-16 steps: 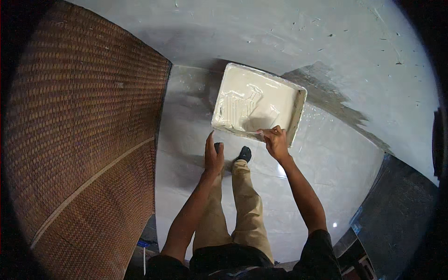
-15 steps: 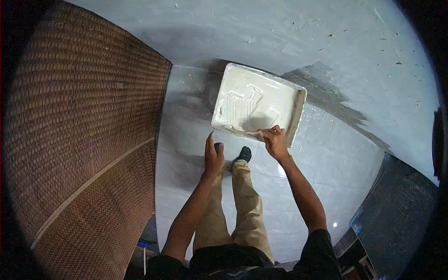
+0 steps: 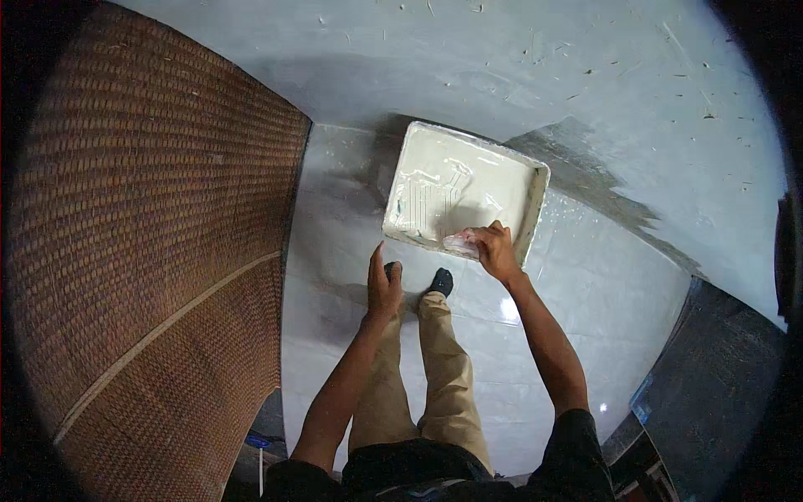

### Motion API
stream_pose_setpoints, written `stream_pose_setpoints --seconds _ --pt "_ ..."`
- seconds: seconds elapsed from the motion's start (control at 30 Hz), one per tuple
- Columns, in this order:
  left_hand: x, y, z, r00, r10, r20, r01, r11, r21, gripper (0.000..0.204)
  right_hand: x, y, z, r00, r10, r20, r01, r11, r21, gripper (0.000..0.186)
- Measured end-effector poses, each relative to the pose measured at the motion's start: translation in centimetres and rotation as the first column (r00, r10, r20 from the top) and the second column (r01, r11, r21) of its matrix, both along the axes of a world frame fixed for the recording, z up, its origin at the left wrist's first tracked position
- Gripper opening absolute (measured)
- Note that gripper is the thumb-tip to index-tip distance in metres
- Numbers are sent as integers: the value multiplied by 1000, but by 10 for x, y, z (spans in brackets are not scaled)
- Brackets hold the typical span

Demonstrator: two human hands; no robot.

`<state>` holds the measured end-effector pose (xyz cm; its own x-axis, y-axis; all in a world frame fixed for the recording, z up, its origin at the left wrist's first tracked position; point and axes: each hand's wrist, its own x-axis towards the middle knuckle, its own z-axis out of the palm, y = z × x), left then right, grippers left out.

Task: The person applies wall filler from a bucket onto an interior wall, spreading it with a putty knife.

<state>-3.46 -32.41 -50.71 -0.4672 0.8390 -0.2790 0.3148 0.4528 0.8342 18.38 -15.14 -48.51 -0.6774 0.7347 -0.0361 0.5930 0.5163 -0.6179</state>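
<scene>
At the centre, the right hand (image 3: 495,251) covers part of a pale object (image 3: 457,243) too small to identify and part of the lower rim of the tray (image 3: 539,201). Left of it, the left hand (image 3: 383,286) partly hides a dark foot (image 3: 390,268). The fisheye border crops the woven panel (image 3: 150,209) at far left and the black panel (image 3: 728,376) at lower right; a blue item (image 3: 258,441) at lower left is too indistinct to name

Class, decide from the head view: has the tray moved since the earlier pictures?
No, not visibly: the tray keeps its place against the dark patch on the wall. Both sit slightly lower because the whole view shifted.
</scene>
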Motion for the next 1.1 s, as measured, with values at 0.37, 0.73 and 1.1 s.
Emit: stream_pose_setpoints --seconds 0.37,0.73,1.1 --pt "0 6 24 1000 17 19 -17 1000 -17 55 9 44 -47 997 -26 66 35 991 -129 19" --pt "-10 32 101 999 -46 -24 49 980 192 52 19 46 90 852 -520 -69 182 416 -891 31" --pt "-1 164 309 972 -177 -152 229 846 482 53 54 48 305 385 -746 -543 -154 528 -835 32"
